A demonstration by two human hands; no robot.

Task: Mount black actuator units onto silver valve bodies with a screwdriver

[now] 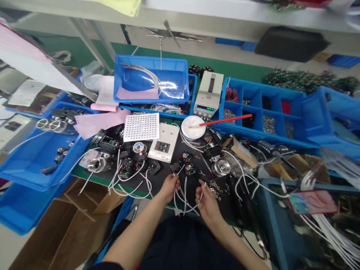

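Note:
My left hand (170,188) is closed in a pinch near the mat's front edge, with a white cable (174,198) between its fingers. Just beyond its fingertips lie small black parts with circuit boards (189,165) and short wires. My right hand (207,198) is also closed, its fingers round a thin white length that looks like a cable (200,195). Between the two hands, white cables (185,195) loop down toward the bench edge. Beside my right hand, metal nuts and washers (216,189) are scattered on the black mat.
A red brush (225,120) lies across a white tub (193,128). Behind stand a power supply (208,93) and a divided blue bin (264,108). A control box (164,142), solder spool (140,147) and metal housings (98,164) crowd the bench. A phone (313,201) lies right.

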